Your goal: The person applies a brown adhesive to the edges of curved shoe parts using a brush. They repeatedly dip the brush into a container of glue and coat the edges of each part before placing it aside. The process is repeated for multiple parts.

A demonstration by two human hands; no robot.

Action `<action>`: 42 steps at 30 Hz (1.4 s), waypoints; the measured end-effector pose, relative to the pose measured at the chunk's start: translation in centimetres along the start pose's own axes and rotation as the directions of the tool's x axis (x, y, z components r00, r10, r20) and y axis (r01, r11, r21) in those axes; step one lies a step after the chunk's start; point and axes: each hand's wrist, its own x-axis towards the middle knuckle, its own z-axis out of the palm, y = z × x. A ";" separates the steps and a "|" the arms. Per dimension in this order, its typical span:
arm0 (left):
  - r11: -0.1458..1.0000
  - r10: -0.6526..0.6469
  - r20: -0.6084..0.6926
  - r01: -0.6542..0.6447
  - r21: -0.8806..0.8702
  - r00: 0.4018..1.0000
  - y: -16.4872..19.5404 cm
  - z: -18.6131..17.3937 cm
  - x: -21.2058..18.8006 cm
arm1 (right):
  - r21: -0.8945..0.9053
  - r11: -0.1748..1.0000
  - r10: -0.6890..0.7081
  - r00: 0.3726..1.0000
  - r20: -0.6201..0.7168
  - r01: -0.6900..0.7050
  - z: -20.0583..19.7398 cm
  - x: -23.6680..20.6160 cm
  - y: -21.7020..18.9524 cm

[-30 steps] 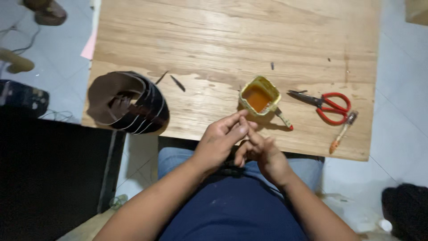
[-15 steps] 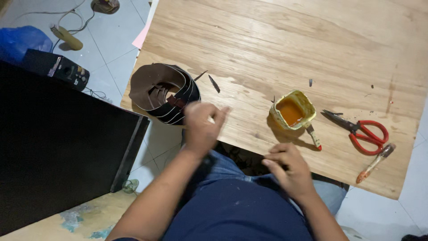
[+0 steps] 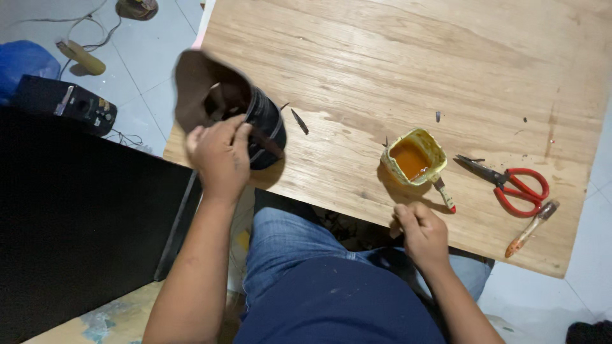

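Brown leather, a curled stack of dark strips, sat at the left edge of the wooden table, and the left hand was closed over its near side, fingers wrapped across the top and thumb towards the rim, so that the stack tilted up under the grip. One broad flap stood up above the fingers; the darker bands lay behind them, towards the table's middle. The right hand hung at the near edge of the table, above the lap in blue jeans, curled into a loose fist; whether it pinched anything small I could not tell. Just beyond that hand stood a yellow cup of orange glue, with a brush beside it, its handle pointing towards the fist. Red scissors lay to the right of the cup, blades pointing towards it, and a small tool with a wooden handle lay near the table's right corner. A dark sliver rested on the wood just beside the stack. On the tiled floor at the left were a black box and a blue bag.
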 end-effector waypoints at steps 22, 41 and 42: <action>0.648 0.142 0.229 0.085 -0.757 0.963 11.9 0.5 -6.3 | 0.796 0.591 -0.039 0.980 0.193 -0.133 1.5 1.5 -7.3; 0.592 0.012 0.866 0.694 -0.409 0.500 8.8 10.5 -7.5 | 0.955 0.288 0.323 0.946 -0.029 -0.069 -0.7 4.7 -2.5; 0.567 0.028 0.841 0.684 -0.459 0.541 9.3 10.7 -7.4 | 0.954 0.295 0.324 0.945 -0.047 -0.053 -0.9 4.9 -2.6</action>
